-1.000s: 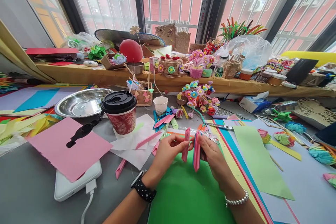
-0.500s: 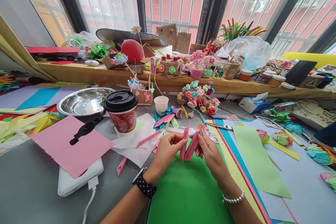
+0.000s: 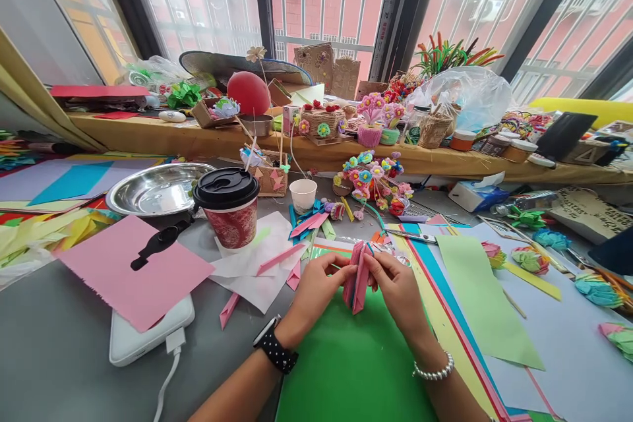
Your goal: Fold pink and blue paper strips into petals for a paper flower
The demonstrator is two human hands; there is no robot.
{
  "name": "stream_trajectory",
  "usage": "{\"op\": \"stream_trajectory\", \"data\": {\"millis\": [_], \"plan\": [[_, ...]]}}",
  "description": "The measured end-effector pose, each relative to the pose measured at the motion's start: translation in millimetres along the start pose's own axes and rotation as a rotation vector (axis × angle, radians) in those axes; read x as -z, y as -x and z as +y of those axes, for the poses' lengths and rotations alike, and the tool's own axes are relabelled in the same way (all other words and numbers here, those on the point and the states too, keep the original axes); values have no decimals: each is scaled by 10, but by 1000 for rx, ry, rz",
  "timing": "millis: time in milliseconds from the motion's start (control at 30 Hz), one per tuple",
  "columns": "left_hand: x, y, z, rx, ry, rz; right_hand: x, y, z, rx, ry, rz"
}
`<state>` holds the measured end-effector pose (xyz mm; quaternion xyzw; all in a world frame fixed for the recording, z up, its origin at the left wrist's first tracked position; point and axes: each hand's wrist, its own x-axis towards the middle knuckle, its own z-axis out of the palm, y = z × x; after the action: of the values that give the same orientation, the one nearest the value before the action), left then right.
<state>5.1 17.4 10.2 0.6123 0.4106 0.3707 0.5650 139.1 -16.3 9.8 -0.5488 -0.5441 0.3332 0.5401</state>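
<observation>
Both hands pinch a bundle of folded pink paper pieces [image 3: 357, 275], held upright above a green paper sheet [image 3: 353, 362]. My left hand [image 3: 316, 290], with a black dotted watch on the wrist, grips the bundle's left side. My right hand [image 3: 398, 290], wearing a silver bead bracelet, presses on the right side. The pieces sit pressed together between my fingers. More folded pink strips [image 3: 279, 258] lie on white paper to the left.
A red paper cup with a black lid [image 3: 227, 208] stands at left, beside a steel bowl [image 3: 153, 190] and a pink sheet [image 3: 131, 270] on a white power bank [image 3: 148, 339]. Coloured paper sheets [image 3: 487, 303] lie at right. Paper flowers [image 3: 373, 181] and craft clutter fill the windowsill behind.
The two groups of pink pieces, held apart a second ago, have been brought together into one bundle. Both hands have closed in toward each other.
</observation>
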Motion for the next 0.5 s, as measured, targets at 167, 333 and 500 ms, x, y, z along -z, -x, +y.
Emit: {"op": "stream_trajectory", "data": {"millis": [167,333,500], "plan": [[-8,11,13,-31,-109,104,12,-15,-10,25,5,-28],[-14,28,15,-69,-142,114,21,-20,4,18,-1,-76],[-13,21,20,-54,-90,59,39,-21,16,16,40,-70]]}}
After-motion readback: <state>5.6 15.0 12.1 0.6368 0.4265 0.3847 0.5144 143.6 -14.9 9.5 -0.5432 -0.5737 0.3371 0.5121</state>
